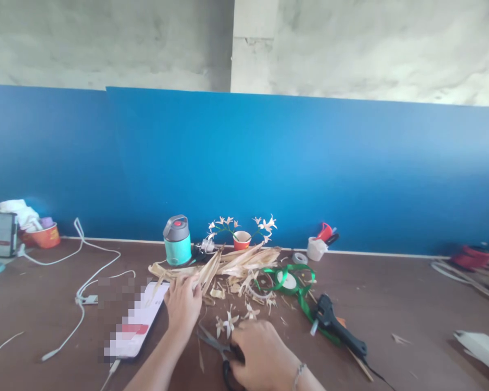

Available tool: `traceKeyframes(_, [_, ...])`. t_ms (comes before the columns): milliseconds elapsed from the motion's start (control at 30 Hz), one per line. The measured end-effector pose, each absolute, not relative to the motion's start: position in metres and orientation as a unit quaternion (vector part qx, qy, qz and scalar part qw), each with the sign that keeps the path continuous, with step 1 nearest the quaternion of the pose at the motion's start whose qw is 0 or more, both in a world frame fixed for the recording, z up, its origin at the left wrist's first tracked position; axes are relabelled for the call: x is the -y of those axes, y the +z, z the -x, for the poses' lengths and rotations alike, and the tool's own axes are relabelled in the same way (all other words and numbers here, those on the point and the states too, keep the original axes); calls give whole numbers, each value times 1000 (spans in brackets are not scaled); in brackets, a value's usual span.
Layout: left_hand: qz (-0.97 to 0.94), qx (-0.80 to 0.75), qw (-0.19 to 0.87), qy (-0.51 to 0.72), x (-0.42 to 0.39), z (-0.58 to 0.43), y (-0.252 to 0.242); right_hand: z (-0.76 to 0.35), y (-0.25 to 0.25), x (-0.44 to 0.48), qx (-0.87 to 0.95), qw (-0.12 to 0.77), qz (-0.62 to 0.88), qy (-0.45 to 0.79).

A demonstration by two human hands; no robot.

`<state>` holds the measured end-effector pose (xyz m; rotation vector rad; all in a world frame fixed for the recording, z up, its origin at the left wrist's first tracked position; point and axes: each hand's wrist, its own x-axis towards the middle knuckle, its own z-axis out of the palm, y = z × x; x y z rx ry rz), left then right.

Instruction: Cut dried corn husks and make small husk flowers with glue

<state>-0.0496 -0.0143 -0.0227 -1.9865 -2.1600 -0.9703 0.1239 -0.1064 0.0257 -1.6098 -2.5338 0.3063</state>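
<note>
My left hand (183, 304) closes its fingers on a dry corn husk (211, 271) at the near edge of a pale husk pile (248, 262). My right hand (264, 353) grips the black handles of a pair of scissors (214, 342), whose blades are spread and point away to the left. Part of the handles is hidden under the fingers. Just beyond this hand lie small husk flowers (229, 324). Left of my left hand is a phone (140, 320) with a lit screen and a cable attached.
A glue gun (338, 323) and a spool of green ribbon (287, 281) lie to the right. Behind the pile stand a turquoise flask (178, 244), an orange cup (242, 241) with flower stems and a white cup (315, 250). White cables (81, 293) cross the left side; a blue partition (269, 174) closes the back.
</note>
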Motion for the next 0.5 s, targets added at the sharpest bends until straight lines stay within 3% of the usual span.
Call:
traceKeyframes(267, [672,660,64,-329,12,50,-31,-110,25,108,851,-3,515,102])
traceKeyframes(500, [689,647,57,-322,12,49,-33,-123,19,105,852,103,500,116])
